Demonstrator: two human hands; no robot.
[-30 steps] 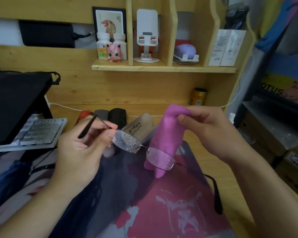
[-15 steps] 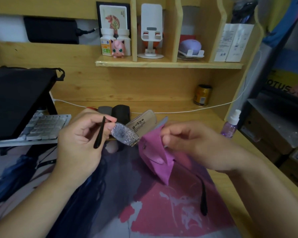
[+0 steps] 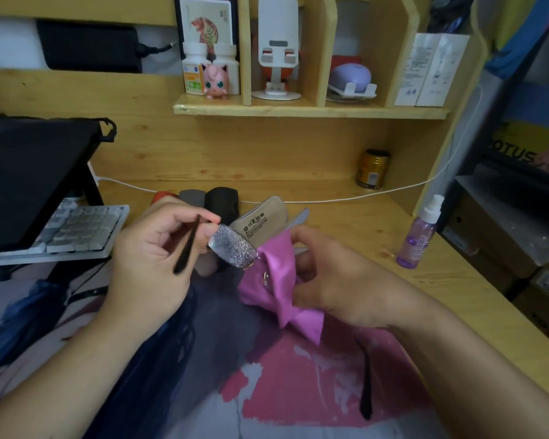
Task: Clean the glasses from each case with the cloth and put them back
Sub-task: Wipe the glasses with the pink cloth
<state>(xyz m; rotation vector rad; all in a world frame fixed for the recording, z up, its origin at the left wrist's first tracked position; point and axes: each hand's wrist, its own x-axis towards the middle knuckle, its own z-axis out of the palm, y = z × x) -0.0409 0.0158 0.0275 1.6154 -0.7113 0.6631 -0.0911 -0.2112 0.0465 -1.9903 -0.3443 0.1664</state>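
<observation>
Both hands are engaged above the desk mat (image 3: 298,384), near each other but not touching. My left hand (image 3: 149,264) pinches the glasses (image 3: 233,250) at the outer edge of one lens, thumb and forefinger curled on the frame, with that side's black temple arm (image 3: 187,245) crossing my palm. My right hand (image 3: 333,280) grips the pink cloth (image 3: 276,289), fingers curled into it and wrapped over the other lens, which is hidden inside the folds. A small metal fitting near the bridge shows at the cloth's edge. The second temple arm (image 3: 366,388) hangs down below my right wrist.

Finding: the exposed lens is covered in fine droplets or speckle and is not yet wiped. The step in hand is judged to be cleaning the covered lens of this pair.

The open beige case (image 3: 260,221) lies on the desk just behind the glasses, lid up. A red case (image 3: 162,195), a grey case (image 3: 191,198) and a black case (image 3: 221,201) stand in a row behind my left hand, and appear closed. A purple spray bottle (image 3: 420,236) stands well to the right.

Next move calls for rubbing the wrapped lens between thumb and fingers through the cloth, then shifting the cloth to the speckled lens while the left hand takes a fresh hold clear of the glass. Light pressure is advised; the frame looks thin at the bridge.
</observation>
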